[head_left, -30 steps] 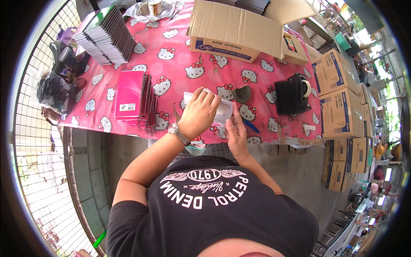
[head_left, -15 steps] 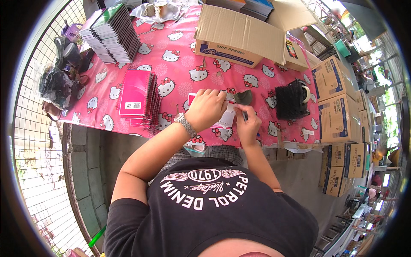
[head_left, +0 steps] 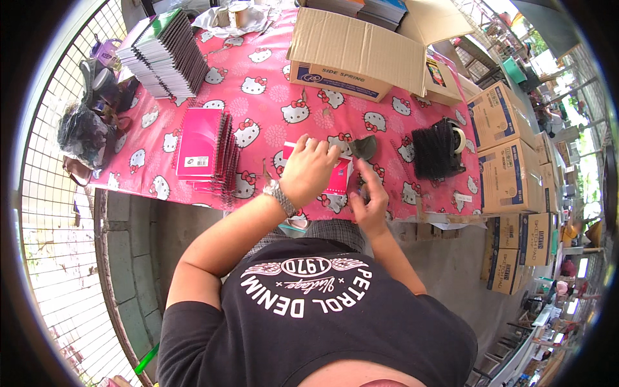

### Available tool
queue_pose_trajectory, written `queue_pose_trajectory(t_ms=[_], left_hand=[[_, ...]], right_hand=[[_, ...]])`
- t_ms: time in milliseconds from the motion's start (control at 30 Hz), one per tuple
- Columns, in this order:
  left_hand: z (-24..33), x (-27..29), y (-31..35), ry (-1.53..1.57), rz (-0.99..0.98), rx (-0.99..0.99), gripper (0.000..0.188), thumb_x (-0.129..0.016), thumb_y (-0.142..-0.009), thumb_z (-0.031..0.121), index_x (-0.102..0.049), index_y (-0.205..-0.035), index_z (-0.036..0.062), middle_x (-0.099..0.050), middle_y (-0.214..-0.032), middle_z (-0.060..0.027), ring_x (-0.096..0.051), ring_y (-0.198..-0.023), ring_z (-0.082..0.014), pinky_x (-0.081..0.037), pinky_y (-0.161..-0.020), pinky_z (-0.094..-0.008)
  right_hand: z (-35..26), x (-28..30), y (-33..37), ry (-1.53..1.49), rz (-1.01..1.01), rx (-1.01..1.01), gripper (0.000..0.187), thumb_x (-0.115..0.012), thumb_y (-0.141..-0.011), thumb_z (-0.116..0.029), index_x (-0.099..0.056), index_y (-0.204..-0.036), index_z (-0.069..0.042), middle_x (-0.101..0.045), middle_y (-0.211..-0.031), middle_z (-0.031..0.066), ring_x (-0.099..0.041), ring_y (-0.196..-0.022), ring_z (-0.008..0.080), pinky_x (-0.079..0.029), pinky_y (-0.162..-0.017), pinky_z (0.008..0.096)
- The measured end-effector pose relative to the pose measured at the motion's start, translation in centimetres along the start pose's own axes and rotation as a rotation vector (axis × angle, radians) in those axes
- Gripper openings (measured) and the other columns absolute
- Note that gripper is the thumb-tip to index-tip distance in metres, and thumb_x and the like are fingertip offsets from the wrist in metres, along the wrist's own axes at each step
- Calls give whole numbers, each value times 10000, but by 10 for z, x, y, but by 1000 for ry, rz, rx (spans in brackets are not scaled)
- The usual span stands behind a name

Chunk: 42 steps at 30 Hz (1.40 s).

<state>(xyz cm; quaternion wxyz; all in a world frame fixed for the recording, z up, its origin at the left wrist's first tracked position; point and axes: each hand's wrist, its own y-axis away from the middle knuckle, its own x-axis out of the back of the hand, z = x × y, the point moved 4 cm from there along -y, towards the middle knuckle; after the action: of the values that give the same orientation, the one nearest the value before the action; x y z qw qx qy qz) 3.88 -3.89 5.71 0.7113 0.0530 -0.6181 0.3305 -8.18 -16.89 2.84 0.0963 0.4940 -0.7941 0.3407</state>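
Observation:
A small pink notebook (head_left: pixel 338 178) lies on the table in front of me, partly hidden by my left hand. My left hand (head_left: pixel 311 169), with a metal watch at the wrist, bends its fingers over the notebook's left part and holds it down. Beside its right edge is my right hand (head_left: pixel 371 201), thumb and forefinger apart, with nothing seen between them. A dark green pouch-like piece (head_left: pixel 363 148) sits just beyond the right fingertips. Left of my hands stands a stack of pink spiral notebooks (head_left: pixel 198 143).
A taller stack of spiral notebooks (head_left: pixel 164 57) stands at the far left, near dark bags (head_left: pixel 87 132). An open carton (head_left: pixel 351 55) occupies the back. Black spiral coils (head_left: pixel 436 153) lie beside a tape roll (head_left: pixel 459 140) at right. Stacked cartons (head_left: pixel 506 155) flank the table.
White pages showed between my hands before; now a pink cover shows there. My right hand has let go of its pinch and spread its fingers. My left hand has barely moved.

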Motion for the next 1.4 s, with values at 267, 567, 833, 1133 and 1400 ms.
queue_pose_trajectory(t_ms=[267, 567, 833, 1133, 1400], left_hand=[[6, -14, 4, 25, 136, -37, 189, -556, -863, 126, -561, -1033, 45, -602, -970, -113, -577, -1006, -282, -395, -986, -436], [6, -12, 7, 87, 112, -74, 222, -608, -851, 134, -562, -1052, 53, -607, -975, -96, -574, -996, -269, -395, -973, -433], [2, -13, 5, 94, 93, -98, 236, -616, -845, 135, -572, -1062, 54, -616, -973, -93, -579, -1000, -268, -396, -977, -429], [15, -5, 5, 8, 55, -102, 282, -624, -842, 163, -563, -1112, 103, -624, -979, -64, -588, -1011, -259, -354, -1042, -481], [10, -7, 12, -14, 9, -104, 246, -625, -887, 215, -566, -1107, 122, -615, -982, -52, -578, -1059, -254, -316, -1102, -489]], right_hand=[[19, -15, -15, -391, -111, -371, 476, -450, -1052, -326, -442, -1424, -28, -635, -1229, 65, -476, -710, 77, -426, -644, 223], [5, 14, -52, 37, -94, 68, 305, -680, -840, 40, -721, -1115, -86, -604, -932, 55, -606, -802, 153, -498, -679, 278], [8, 7, -46, -35, -155, -13, 303, -701, -805, 44, -717, -1089, -58, -594, -912, 43, -591, -798, 144, -493, -691, 273], [-2, 20, -51, -121, -340, -259, 344, -624, -949, -85, -585, -1289, -45, -647, -867, 56, -596, -714, 103, -496, -641, 263], [8, 19, -67, -251, -532, -497, 325, -633, -942, -147, -539, -1237, -51, -637, -1065, 124, -624, -946, 195, -511, -818, 336]])
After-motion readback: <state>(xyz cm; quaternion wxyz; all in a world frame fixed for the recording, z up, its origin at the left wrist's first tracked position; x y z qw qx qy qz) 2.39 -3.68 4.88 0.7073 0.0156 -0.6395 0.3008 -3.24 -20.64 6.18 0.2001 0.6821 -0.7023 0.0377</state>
